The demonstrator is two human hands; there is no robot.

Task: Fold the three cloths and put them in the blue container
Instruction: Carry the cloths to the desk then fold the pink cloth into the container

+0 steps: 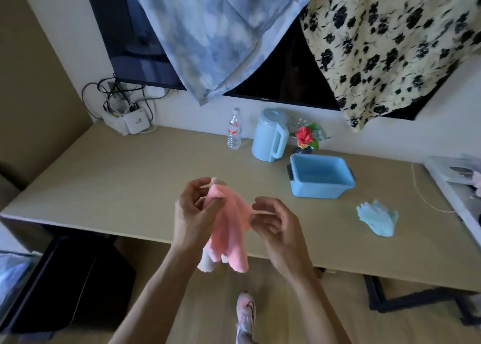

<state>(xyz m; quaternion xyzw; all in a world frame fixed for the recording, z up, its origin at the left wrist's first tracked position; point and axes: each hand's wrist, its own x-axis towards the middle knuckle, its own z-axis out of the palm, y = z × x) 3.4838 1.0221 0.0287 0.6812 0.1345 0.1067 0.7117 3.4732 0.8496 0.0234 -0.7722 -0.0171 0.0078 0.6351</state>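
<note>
A fluffy pink cloth (230,229) hangs in the air above the table's front edge. My left hand (192,211) pinches its upper left corner. My right hand (273,226) pinches its right edge, fingers curled. A cream-white cloth (207,264) hangs behind the pink one, also from my left hand; only its lower end and a bit of its top show. A crumpled light blue cloth (377,220) lies on the table at the right. The blue container (321,178) stands open and empty on the table, beyond my right hand.
At the back of the beige table (117,182) stand a water bottle (234,131), a light blue kettle (270,135) and a small flower pot (305,138). A white tray (453,187) sits at the right edge. Draped fabrics hang over a dark screen above.
</note>
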